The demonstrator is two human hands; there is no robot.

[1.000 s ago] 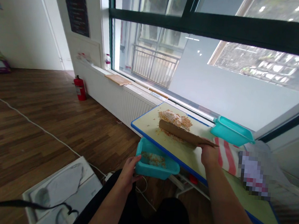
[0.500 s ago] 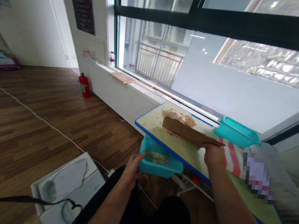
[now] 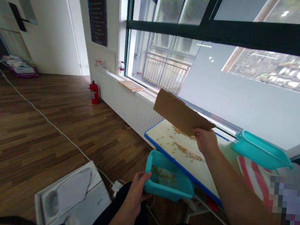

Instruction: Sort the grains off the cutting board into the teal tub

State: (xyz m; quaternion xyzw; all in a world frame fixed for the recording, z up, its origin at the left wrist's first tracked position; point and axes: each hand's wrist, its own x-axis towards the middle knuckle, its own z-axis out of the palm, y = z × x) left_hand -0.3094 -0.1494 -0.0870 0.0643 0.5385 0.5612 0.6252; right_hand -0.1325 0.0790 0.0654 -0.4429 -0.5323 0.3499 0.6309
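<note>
Brown cardboard (image 3: pixel 178 111) extends leftward from the right hand (image 3: pixel 205 141) gripping it. The left hand (image 3: pixel 135 191) clasps a turquoise bin (image 3: pixel 165 191) by its left end

cardboard (image 3: pixel 177 111): lifted off table (image 3: pixel 205 170) | right fingers (image 3: pixel 197 131): raised with it | grain row (image 3: pixel 187 152): more exposed

Left hand (image 3: pixel 136 188): low, gripping, thumb (image 3: pixel 146 176) on top, fingers (image 3: pixel 146 197) curled beneath | left forearm (image 3: pixel 122 217): bare, rising from bottom edge | right hand (image 3: pixel 205 141): higher, farther forward, gripping, fingertips partly hidden | right forearm (image 3: pixel 234 179): bare, slanting up-left from lower right corner
</note>
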